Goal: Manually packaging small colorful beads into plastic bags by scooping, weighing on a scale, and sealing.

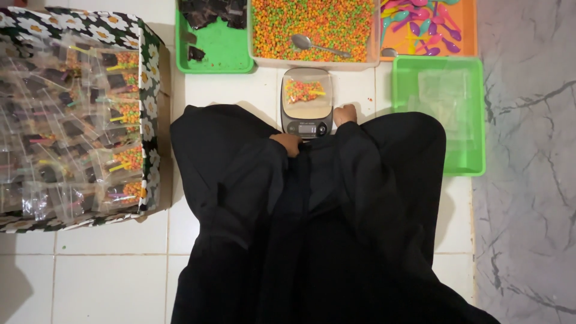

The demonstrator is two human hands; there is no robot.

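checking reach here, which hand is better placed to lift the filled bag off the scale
Right, probably. The right hand rests by the scale's right edge, close to the bag on the platform. The left hand sits further back, below the scale's front, over the black clothing. Neither hand holds anything.

The floor (108, 276) is made of big white square tiles with thin lines between them. On the right side lies a grey marble strip (528, 180) (it has dark wavy veins). Soft, even light fills the place.
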